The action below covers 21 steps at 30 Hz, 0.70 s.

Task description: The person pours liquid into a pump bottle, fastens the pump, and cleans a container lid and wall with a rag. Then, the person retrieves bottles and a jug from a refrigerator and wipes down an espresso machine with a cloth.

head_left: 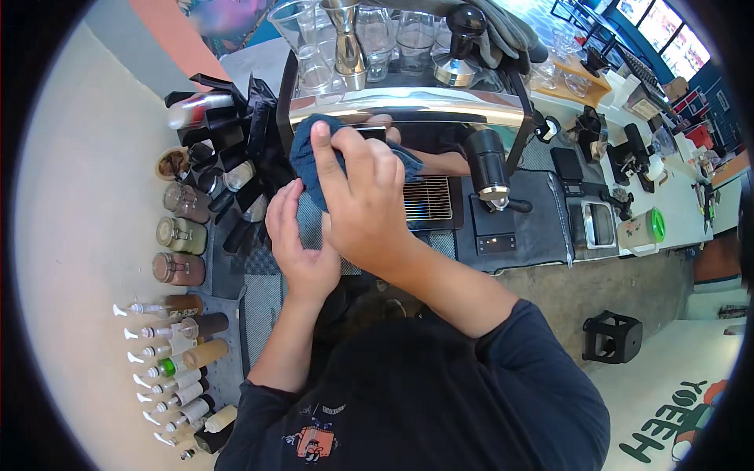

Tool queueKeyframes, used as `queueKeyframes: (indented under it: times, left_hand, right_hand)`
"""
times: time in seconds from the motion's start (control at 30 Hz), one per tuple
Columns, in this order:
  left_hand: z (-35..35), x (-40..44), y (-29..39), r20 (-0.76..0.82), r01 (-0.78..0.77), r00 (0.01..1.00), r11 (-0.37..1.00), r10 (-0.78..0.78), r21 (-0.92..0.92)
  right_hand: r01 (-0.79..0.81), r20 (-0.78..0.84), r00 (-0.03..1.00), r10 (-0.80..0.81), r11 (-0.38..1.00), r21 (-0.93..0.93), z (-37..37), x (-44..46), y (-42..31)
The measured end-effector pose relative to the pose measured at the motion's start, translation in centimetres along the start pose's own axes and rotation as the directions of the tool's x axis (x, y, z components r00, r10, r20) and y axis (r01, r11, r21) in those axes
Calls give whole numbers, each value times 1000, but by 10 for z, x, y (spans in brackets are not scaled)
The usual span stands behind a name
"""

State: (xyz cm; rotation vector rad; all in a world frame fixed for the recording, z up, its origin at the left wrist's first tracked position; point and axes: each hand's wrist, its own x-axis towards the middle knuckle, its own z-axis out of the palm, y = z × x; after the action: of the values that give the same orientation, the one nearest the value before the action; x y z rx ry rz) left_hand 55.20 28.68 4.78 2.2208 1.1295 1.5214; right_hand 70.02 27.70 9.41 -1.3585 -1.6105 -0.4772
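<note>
My right hand (365, 188) presses a dark blue cloth (308, 153) against the upper front of a chrome-and-black espresso machine (471, 112). Its fingers bend over the cloth, with the thumb pointing up. Below and to the left, my left hand (298, 243) is raised with its palm turned inward and its fingers stretched upward just under the cloth. The right hand hides part of it, and I cannot tell whether its fingertips touch the cloth. Under the machine's front shows a metal drip grate (429, 200).
A black cylinder with a metal base (491, 165) stands right of the grate, above a black scale (495, 235). Glasses (415, 35), a jigger (345, 47) and a tamper (459, 51) sit on the machine. Jars (181, 234) and pump bottles (196, 326) line the left.
</note>
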Motion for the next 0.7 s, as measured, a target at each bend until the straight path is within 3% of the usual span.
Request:
queueKeyframes:
  times: [0.13,0.3,0.53,0.7]
  left_hand:
    - [-9,2,2,33,2,999,1000,-2,8]
    - [-16,5,0,90,13,996,999,-17,44]
    - [-6,1,-14,-8,70,997,997,-71,-44]
    - [-11,-6,-27,92,153,986,972,-139,-177]
  right_hand:
    - [24,143,989,-26,1000,15,-23,-14,15]
    - [-32,-16,999,31,996,-88,-34,-6,29]
    - [221,-10,975,-224,966,-133,18,-10,5]
    - [360,13,932,-363,920,-153,12,-44,40]
